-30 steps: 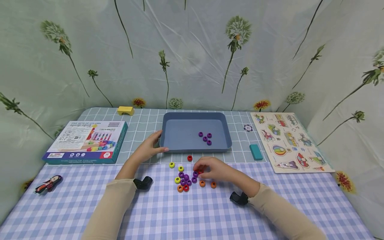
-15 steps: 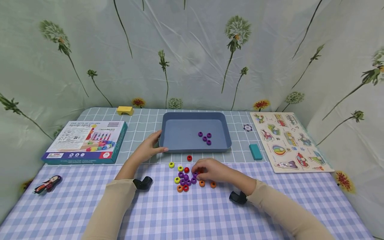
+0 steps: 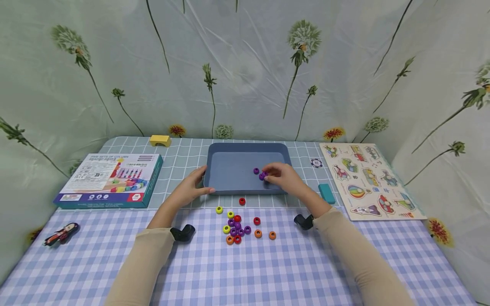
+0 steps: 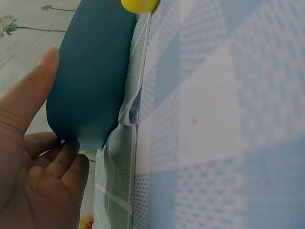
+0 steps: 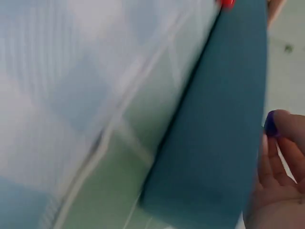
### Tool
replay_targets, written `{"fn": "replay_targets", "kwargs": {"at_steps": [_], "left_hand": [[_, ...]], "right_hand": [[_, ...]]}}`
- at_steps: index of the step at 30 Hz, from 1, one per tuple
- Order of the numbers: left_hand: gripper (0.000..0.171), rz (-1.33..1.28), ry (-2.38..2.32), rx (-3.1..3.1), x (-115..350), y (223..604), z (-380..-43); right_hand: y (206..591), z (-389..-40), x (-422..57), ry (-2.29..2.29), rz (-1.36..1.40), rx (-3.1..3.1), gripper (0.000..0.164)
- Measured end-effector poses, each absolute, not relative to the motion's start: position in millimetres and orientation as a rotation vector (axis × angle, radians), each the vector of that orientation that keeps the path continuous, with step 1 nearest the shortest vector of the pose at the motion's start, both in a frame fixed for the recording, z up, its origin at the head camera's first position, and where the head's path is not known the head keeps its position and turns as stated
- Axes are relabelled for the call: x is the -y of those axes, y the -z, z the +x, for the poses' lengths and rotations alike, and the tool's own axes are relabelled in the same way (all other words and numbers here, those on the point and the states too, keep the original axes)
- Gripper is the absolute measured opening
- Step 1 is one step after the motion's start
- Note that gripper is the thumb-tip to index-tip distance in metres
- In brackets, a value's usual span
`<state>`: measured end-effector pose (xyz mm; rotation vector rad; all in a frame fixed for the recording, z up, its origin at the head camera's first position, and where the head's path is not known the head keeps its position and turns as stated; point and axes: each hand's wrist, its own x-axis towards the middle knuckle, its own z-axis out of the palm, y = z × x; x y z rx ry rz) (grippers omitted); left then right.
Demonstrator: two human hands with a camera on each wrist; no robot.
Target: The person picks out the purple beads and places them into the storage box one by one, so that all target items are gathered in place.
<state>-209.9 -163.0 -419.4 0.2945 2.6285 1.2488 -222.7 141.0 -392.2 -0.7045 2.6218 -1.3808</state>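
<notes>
My left hand (image 3: 185,190) holds the near-left corner of a blue-grey tray (image 3: 229,191). In the left wrist view its thumb (image 4: 40,76) lies against the tray wall (image 4: 93,71), and the other fingers curl at the tray's end. Over the right part of the tray is my right hand (image 3: 285,178), pinching a purple bead (image 5: 271,125) between thumb and fingers. Beside it, more purple beads (image 3: 256,171) lie on the tray floor, partly covered by the fingers. Several purple, red, yellow and orange beads (image 3: 240,232) are scattered on the checked cloth in front.
A toy box (image 3: 111,180) lies at left, with a small figure (image 3: 62,234) nearer. Behind is a yellow block (image 3: 160,140). Right of the tray are a teal block (image 3: 326,194), a round chip (image 3: 316,163) and a puzzle board (image 3: 369,180). A red bead (image 3: 242,201) sits just before the tray.
My right hand has taken a purple bead from the group on the cloth and moved it up and right, over the tray. The left hand has stayed at the tray corner.
</notes>
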Motion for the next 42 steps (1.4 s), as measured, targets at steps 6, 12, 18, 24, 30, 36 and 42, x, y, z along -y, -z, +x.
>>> {"fn": "replay_targets", "kwargs": {"at_steps": [6, 12, 18, 24, 30, 36, 42], "left_hand": [[0.085, 0.312, -1.253, -2.624, 163, 419, -211], [0.085, 0.325, -1.250, -2.626, 163, 419, -211], [0.085, 0.322, -1.250, -2.617, 164, 421, -211], [0.085, 0.312, -1.242, -2.628, 164, 420, -211], [0.085, 0.314, -1.247, -2.625, 164, 420, -211], [0.085, 0.304, -1.247, -2.629, 164, 420, -210], [0.085, 0.301, -1.244, -2.628, 164, 420, -210]], "right_hand": [[399, -245, -150, 1.144, -0.548, -2.720, 0.020], [402, -249, -147, 0.958, -0.587, -2.735, 0.020], [397, -243, -147, 1.080, -0.575, -2.695, 0.023], [381, -213, -141, 1.259, -0.829, -2.625, 0.031], [377, -174, -129, 1.285, -1.060, -2.499, 0.035], [397, -153, -115, 1.193, -1.109, -2.352, 0.034], [414, -150, -106, 1.000, -1.084, -2.319, 0.032]]}}
